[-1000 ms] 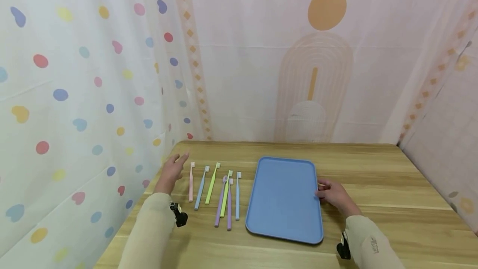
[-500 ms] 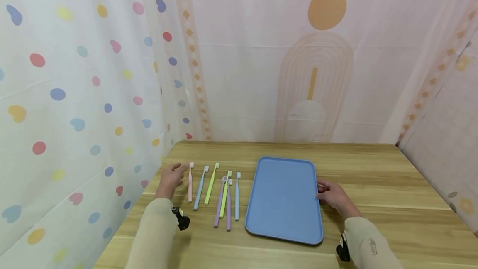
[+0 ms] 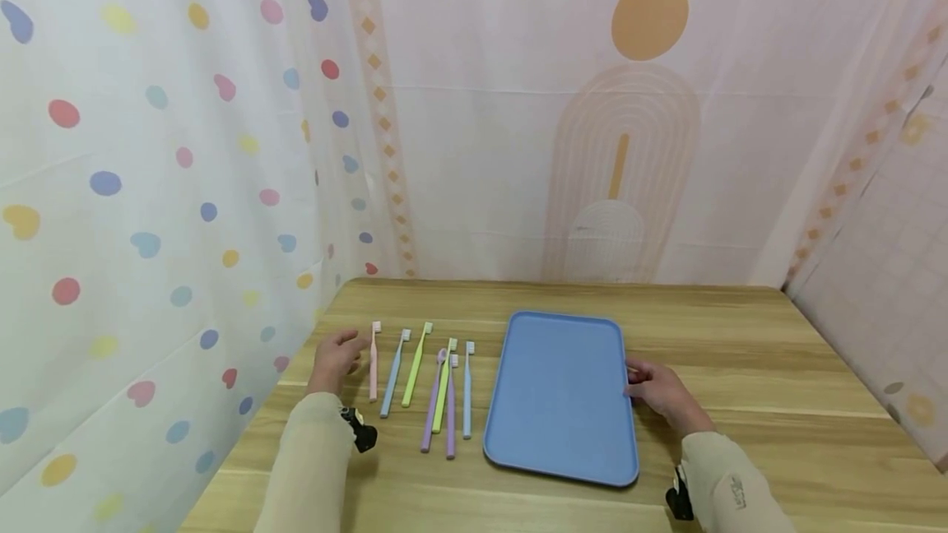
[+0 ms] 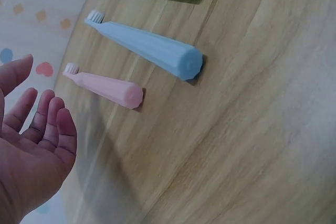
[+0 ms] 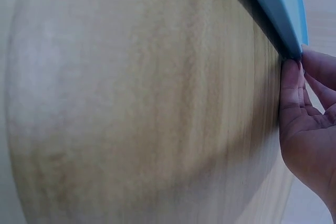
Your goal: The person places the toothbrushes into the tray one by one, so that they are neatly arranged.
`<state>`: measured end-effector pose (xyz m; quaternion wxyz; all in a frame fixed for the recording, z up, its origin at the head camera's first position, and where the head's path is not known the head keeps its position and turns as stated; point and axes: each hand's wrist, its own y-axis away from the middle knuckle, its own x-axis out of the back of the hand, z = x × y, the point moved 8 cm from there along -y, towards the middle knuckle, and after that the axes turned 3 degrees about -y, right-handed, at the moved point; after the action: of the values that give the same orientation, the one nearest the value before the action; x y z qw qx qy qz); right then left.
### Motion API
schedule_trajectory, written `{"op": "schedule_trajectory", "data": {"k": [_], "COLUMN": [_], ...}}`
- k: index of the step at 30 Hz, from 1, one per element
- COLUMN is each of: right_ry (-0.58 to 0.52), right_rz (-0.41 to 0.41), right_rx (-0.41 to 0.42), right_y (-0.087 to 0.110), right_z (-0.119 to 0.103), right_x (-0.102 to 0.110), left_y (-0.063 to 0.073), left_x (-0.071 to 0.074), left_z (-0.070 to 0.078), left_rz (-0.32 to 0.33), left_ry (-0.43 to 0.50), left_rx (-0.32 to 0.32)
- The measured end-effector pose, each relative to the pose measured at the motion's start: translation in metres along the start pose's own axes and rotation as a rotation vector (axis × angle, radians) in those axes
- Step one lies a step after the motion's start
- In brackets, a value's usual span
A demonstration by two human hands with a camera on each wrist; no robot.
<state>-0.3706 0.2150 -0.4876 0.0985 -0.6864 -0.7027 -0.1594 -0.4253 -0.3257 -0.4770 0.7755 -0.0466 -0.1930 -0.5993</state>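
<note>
My left hand [image 3: 337, 358] is just left of the pink toothbrush [image 3: 374, 368], fingers spread and slightly bent. In the left wrist view nothing lies in the palm, and a gap shows between the fingertips and the pink toothbrush [image 4: 107, 88]. To its right lie a blue toothbrush [image 3: 392, 383] and a green toothbrush [image 3: 415, 374], side by side. My right hand [image 3: 666, 395] grips the right edge of a blue tray [image 3: 563, 397]. The right wrist view has thumb and fingers pinching the tray's rim [image 5: 275, 11].
Between the green toothbrush and the tray, two purple toothbrushes [image 3: 450, 422] lie close about another green toothbrush [image 3: 443, 397], with a second blue toothbrush [image 3: 467, 393] nearest the tray. All rest on a wooden table [image 3: 704, 327]. Patterned curtains [image 3: 474, 146] hang behind and beside it.
My left hand has come down and in toward the pink toothbrush, its fingers drawn in a little. The right hand keeps its hold on the tray. The whole view has shifted slightly.
</note>
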Motion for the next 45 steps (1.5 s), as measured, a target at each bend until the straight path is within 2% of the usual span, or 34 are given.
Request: {"op": "schedule_trajectory", "data": {"k": [6, 10, 20, 25, 32, 38, 45], "right_ry": [-0.002, -0.001, 0.022, 0.011, -0.013, -0.027, -0.048], "right_rz": [-0.010, -0.021, -0.026, -0.033, -0.035, -0.043, -0.046], "right_rx": [-0.006, -0.004, -0.012, -0.013, -0.007, -0.014, -0.011], "right_y": [0.000, 0.000, -0.001, 0.000, -0.001, -0.001, -0.001], "right_z": [0.001, 0.000, 0.001, 0.002, 0.002, 0.002, 0.002], "right_x": [0.000, -0.001, 0.000, -0.001, 0.002, 0.003, 0.001], "left_y": [0.001, 0.002, -0.008, -0.006, -0.005, -0.007, -0.004], "left_x": [-0.002, -0.003, -0.004, -0.005, -0.010, -0.012, -0.013], "left_z": [-0.008, -0.014, -0.027, -0.027, -0.021, -0.021, -0.023], "left_rz": [-0.003, -0.010, 0.003, 0.023, 0.024, 0.062, 0.090], "left_ry": [0.031, 0.033, -0.029, -0.047, -0.056, -0.077, -0.041], "left_rx": [0.040, 0.032, 0.009, 0.019, -0.006, -0.012, -0.012]}}
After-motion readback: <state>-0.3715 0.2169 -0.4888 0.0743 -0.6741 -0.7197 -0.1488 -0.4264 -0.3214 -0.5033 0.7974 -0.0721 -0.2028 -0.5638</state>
